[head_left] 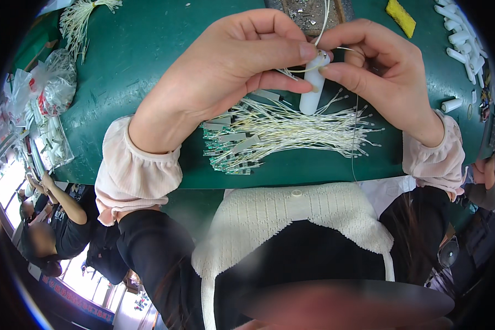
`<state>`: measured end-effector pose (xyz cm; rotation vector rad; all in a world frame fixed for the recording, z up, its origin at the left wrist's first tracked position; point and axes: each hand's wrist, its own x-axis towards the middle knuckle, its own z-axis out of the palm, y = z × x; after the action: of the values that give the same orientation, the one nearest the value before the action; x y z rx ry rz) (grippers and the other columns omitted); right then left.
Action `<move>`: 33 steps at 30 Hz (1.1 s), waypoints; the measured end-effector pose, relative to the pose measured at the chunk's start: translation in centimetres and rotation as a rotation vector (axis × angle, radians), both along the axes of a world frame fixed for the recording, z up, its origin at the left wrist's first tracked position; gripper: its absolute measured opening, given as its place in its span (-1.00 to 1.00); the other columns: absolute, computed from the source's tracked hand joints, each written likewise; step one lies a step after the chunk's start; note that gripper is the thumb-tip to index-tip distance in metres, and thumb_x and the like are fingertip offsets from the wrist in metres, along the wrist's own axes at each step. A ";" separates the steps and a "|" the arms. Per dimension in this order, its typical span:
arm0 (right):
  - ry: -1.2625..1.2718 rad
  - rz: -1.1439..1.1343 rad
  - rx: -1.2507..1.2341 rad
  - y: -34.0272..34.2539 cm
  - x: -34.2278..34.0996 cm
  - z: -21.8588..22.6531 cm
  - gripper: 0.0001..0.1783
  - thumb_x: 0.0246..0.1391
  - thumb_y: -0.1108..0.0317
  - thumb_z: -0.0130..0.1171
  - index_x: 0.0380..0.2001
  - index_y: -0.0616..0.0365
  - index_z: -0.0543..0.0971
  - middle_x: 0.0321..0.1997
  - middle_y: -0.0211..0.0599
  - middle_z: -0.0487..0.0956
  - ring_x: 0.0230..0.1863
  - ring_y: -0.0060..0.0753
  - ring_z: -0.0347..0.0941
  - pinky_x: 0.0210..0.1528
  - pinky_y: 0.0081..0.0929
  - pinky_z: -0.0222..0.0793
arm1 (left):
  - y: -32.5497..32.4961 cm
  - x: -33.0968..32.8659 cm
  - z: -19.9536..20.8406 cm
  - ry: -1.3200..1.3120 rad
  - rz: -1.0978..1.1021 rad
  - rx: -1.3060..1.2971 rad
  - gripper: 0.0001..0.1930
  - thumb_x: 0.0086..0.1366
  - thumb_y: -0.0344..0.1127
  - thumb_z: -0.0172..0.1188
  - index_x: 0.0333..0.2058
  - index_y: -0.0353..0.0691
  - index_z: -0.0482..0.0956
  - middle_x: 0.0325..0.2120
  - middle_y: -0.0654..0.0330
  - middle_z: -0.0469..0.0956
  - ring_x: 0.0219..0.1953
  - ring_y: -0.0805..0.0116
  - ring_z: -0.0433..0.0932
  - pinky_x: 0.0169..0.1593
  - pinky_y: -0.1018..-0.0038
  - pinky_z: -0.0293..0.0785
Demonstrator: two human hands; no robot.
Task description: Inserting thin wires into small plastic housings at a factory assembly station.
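Note:
A white plastic cylinder with a metal-like top end is held tilted above the green table. My left hand is closed on it, thumb at the top end by the thin pale wires and another finger along its side. From the other side, my right hand closes its thumb and index finger about the same top end. Fingertips hide how the wires meet the cylinder. Just below lies a bundle of pale wires with small green circuit boards at their left ends.
A metal tray of scraps stands beyond my hands, with a yellow sponge to its right. White cylinders are piled far right; one cylinder lies apart. More wires and plastic bags are left, near another person.

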<state>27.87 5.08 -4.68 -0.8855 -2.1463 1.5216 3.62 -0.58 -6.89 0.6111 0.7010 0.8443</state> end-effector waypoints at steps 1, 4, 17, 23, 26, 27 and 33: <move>0.044 -0.041 -0.020 0.0 -0.3 0.0 -0.71 0.16 0.56 0.32 -0.03 0.29 0.63 -0.58 -0.69 0.28 -0.54 -0.85 0.11 -0.47 -0.73 -0.02 | 0.0 -0.1 -0.2 0.022 0.027 0.004 -0.90 0.47 -0.41 0.15 -0.19 -0.34 0.55 -0.13 0.10 0.63 -0.12 0.38 0.69 -0.06 0.44 0.77; 0.079 -0.081 -0.044 0.1 -0.7 0.3 -0.75 0.20 0.56 0.29 -0.04 0.28 0.61 -0.57 -0.68 0.29 -0.53 -0.84 0.13 -0.47 -0.73 0.00 | 0.0 -0.1 -0.2 -0.064 0.062 -0.096 -0.94 0.45 -0.46 0.17 -0.18 -0.32 0.55 -0.13 0.10 0.65 -0.12 0.37 0.69 -0.02 0.42 0.74; -0.019 -0.089 -0.034 0.7 -1.4 3.0 -0.91 0.29 0.58 0.18 -0.19 0.25 0.48 -0.47 -0.59 0.42 -0.49 -0.84 0.25 -0.47 -0.75 0.07 | 0.5 -1.4 1.2 -0.122 -0.031 -0.293 -0.94 0.43 -0.46 0.21 -0.17 -0.29 0.57 -0.11 0.07 0.68 -0.11 0.30 0.70 -0.06 0.38 0.74; -0.102 -0.091 0.152 0.0 -0.5 1.3 -0.77 0.25 0.52 0.22 -0.03 0.26 0.63 -0.60 -0.68 0.32 -0.56 -0.84 0.11 -0.50 -0.69 -0.02 | 0.7 -0.8 2.0 0.168 -0.118 -0.020 -0.90 0.45 -0.39 0.18 -0.21 -0.30 0.54 -0.10 -0.05 0.65 -0.03 0.21 0.69 -0.05 0.45 0.75; -0.241 0.004 0.138 -0.2 -0.4 2.2 -0.78 0.29 0.47 0.20 -0.04 0.27 0.62 -0.61 -0.66 0.34 -0.57 -0.84 0.10 -0.53 -0.67 -0.05 | 0.4 -1.5 1.7 -0.064 -0.041 -0.281 -0.95 0.43 -0.46 0.22 -0.19 -0.29 0.57 -0.12 0.09 0.69 -0.13 0.32 0.70 -0.06 0.38 0.74; -0.279 0.068 0.111 -0.1 -0.5 2.7 -0.79 0.30 0.44 0.20 -0.05 0.28 0.62 -0.62 -0.65 0.34 -0.58 -0.84 0.10 -0.54 -0.67 -0.06 | 0.3 -1.5 1.8 -0.062 -0.038 -0.281 -0.95 0.43 -0.46 0.22 -0.19 -0.29 0.57 -0.12 0.09 0.69 -0.13 0.32 0.70 -0.06 0.38 0.74; -0.330 0.143 -0.316 1.4 -0.6 2.9 -0.76 0.36 0.31 0.19 -0.04 0.24 0.61 -0.61 -0.66 0.33 -0.59 -0.82 0.08 -0.55 -0.65 -0.08 | 0.8 -1.3 1.5 -0.038 -0.032 -0.292 -0.95 0.43 -0.45 0.22 -0.20 -0.29 0.58 -0.14 0.13 0.68 -0.14 0.35 0.70 -0.06 0.40 0.73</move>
<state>27.31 6.49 -1.74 -1.1804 -2.2692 1.9417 2.33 0.23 -5.44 0.3427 0.7610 0.7052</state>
